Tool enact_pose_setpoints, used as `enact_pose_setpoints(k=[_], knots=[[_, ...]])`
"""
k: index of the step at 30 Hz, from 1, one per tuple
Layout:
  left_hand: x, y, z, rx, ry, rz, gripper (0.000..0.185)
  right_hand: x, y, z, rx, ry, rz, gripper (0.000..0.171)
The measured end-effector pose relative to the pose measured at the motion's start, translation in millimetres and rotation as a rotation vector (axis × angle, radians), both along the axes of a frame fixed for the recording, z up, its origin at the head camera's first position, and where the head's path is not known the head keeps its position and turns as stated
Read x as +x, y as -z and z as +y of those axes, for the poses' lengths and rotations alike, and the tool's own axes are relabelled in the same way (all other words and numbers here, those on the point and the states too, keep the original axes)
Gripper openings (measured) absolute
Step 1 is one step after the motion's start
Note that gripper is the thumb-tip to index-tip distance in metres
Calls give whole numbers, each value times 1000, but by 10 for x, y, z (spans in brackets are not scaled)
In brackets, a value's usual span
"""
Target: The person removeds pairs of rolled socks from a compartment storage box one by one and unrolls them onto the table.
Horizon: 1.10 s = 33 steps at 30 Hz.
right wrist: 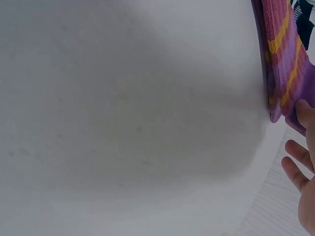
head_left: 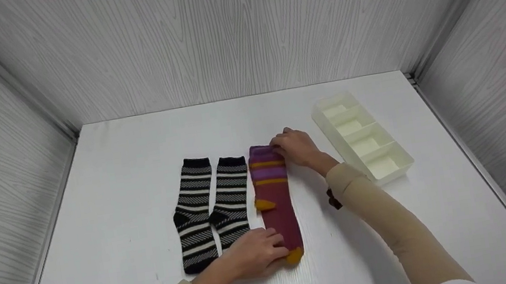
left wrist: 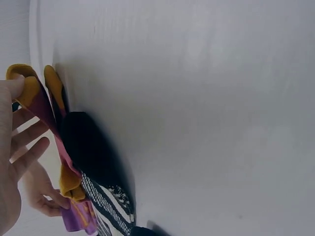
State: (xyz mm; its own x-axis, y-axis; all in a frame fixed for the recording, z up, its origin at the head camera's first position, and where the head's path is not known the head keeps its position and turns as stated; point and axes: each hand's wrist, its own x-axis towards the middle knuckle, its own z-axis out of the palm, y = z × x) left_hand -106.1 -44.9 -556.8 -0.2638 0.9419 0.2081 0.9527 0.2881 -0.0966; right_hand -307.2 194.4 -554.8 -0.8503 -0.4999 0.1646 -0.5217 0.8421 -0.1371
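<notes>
Two maroon socks (head_left: 280, 215) with purple-and-mustard striped cuffs and mustard toes lie one over the other. My left hand (head_left: 256, 253) pinches the upper one's toe (left wrist: 30, 91), thumb on top; the other mustard toe (left wrist: 55, 83) shows beside it in the left wrist view. At the far end, my right hand (head_left: 297, 148) pinches the purple cuff (right wrist: 306, 91) between thumb and fingers. Left of them lie two black-and-white striped socks, one at the outside (head_left: 195, 204) and one in the middle (head_left: 232, 189), whose toe is hidden behind my left hand in the head view.
A whitish plastic organizer box (head_left: 362, 135) with several compartments stands at the right, beyond my right forearm. Wood-grain panels (head_left: 228, 36) enclose the white table (head_left: 108, 207) at the back and both sides.
</notes>
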Motion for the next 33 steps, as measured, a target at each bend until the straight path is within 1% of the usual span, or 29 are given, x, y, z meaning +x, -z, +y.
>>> enact_pose_setpoints(k=[4,8,13,16,22,26,29,33], knots=[[-22,-28,35,-9,14,-12,18,-12,-53,54,-24,-11,23,16],[-47,-71,110,3,24,10,18,-13,-113,139,-34,-6,47,14],[-70,-100,216,12,30,23,19,-14,-170,266,-25,7,25,15],[-81,-88,285,0,28,26,21,-22,-196,341,-7,12,11,15],[-102,-55,432,-21,30,12,21,-30,-246,497,35,5,34,15],[-106,-23,527,-12,30,10,20,-17,-251,600,64,13,33,15],[-107,-8,584,-8,20,13,21,-18,-252,662,80,15,49,15],[-107,17,650,-8,19,-8,20,-27,-243,724,97,17,62,15]])
